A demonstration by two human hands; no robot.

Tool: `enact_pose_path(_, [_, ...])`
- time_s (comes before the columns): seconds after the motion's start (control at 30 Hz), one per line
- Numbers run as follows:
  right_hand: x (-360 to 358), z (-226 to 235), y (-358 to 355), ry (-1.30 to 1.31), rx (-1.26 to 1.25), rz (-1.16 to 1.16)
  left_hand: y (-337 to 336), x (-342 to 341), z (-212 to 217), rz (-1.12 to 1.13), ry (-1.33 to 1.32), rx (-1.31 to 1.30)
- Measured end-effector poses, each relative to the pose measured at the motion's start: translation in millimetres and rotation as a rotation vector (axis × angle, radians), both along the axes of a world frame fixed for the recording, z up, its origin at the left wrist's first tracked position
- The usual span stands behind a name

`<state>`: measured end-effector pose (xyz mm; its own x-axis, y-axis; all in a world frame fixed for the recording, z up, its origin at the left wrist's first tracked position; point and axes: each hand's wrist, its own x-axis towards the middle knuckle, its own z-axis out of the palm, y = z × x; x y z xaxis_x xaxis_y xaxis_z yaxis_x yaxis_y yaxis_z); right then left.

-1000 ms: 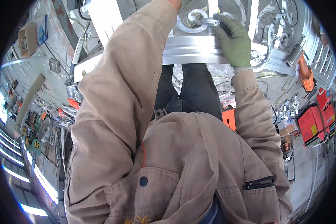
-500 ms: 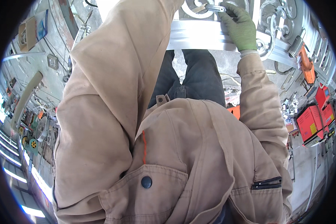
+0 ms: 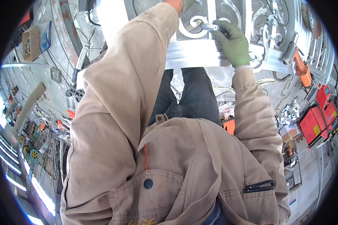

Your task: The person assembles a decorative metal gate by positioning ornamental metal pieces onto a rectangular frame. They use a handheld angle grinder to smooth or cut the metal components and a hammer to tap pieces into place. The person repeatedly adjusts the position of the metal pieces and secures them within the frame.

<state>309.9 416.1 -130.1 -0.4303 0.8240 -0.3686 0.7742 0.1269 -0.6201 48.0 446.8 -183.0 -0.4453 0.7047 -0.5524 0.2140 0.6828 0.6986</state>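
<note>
A downward view over the wearer's beige work jacket (image 3: 199,168) and dark trousers (image 3: 191,93) is shown. The right hand (image 3: 233,41), in a green glove, is seen closed around a short silvery metal piece (image 3: 210,27), which is held by its right end so that the free end projects to the left of the grip. That free end is laid against a white scroll (image 3: 189,30) of the ornamental metal gate (image 3: 259,22). Directly below the grip, the gate's pale horizontal rail (image 3: 199,56) is crossed by the wrist.

The left hand (image 3: 184,4) is raised to the upper edge of the view, up and to the left of the grip; only its wrist and a trace of glove are shown, so whether it is open or closed cannot be told.

Compared with the view one second earlier, the left sleeve is seen to have swung higher and across the picture, and the gloved right hand with its piece appears shifted slightly along the scrollwork, the grasp itself unchanged. From this it may be judged that the piece is being held in place while the other hand is brought up to the same scroll.

To the right of the grip, an orange power tool (image 3: 300,69) rests on the rail, and red cases (image 3: 319,120) lie farther down on the floor.
</note>
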Motion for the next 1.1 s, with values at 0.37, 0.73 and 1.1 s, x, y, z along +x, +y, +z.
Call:
enact_pose_path(0.37, [-12, 15, 7, 0.069, -0.059, -0.023, -13, -9, 19, 0.024, 0.045, -0.02])
enact_pose_path(0.73, [-22, 25, 16, 0.123, -0.044, 0.001, -12, -11, 25, 0.068, 0.032, 0.008])
enact_pose_path(1.1, [-27, 25, 27, 0.105, 0.05, 0.078, -13, -13, 35, 0.096, -0.04, -0.061])
